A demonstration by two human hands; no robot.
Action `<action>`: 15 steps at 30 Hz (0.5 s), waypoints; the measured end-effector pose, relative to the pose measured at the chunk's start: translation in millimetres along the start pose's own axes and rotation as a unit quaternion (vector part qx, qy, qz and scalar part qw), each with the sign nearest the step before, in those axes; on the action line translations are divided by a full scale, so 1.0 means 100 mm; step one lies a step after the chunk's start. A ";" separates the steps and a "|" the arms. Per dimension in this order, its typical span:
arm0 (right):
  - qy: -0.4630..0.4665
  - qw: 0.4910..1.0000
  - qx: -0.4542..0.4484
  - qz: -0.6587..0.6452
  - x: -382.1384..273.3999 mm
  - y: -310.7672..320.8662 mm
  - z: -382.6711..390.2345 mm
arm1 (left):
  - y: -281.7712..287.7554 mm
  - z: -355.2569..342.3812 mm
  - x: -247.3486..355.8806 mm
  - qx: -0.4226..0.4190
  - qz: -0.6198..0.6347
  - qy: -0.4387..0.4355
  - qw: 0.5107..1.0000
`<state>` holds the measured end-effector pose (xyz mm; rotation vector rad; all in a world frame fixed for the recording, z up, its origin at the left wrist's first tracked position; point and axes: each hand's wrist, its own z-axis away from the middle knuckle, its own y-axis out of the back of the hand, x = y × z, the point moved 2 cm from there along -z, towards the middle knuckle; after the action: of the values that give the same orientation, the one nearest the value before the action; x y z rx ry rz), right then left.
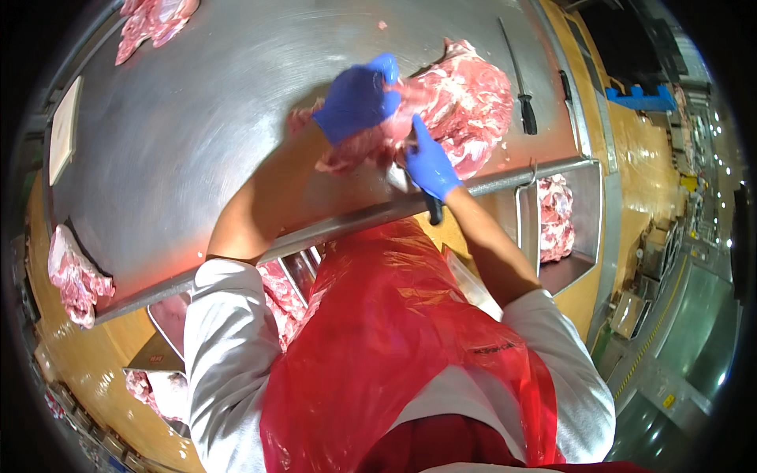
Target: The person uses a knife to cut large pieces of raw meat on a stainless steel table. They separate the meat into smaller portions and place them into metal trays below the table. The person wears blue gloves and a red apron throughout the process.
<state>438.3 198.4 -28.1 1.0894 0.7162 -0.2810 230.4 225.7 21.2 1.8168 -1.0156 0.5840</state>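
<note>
A large piece of raw meat, pink with white fat, lies on the steel table in front of me. My left hand, in a blue glove, is closed on a flap of meat at the left side of that piece. Close by, my right hand, also gloved in blue, grips a knife; its black handle sticks out below the palm. The forefinger stretches up toward the meat. Most of the blade is hidden by the hand and the meat.
A sharpening steel with a black handle lies right of the meat. Other meat pieces rest at the table's left. Metal bins holding meat stand below the front edge. A white board lies at the far left.
</note>
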 end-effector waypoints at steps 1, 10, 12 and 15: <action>-0.013 0.990 -0.066 -0.120 0.07 0.05 0.20 | 0.15 -0.04 0.08 0.005 -0.023 0.062 0.998; -0.069 0.958 -0.151 -0.233 0.13 1.19 0.99 | 0.32 -1.36 1.37 -0.037 -0.163 0.006 0.986; -0.043 0.946 -0.138 -0.290 0.33 1.37 1.16 | -0.07 -1.76 1.56 -0.076 -0.147 -0.133 0.977; -0.070 0.941 -0.116 -0.309 0.84 1.51 1.42 | -1.29 -2.29 2.05 -0.144 -0.009 -0.274 0.951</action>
<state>637.8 153.2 62.5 0.5886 0.9271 -0.7830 458.4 378.1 210.6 1.7527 -1.3654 -0.1005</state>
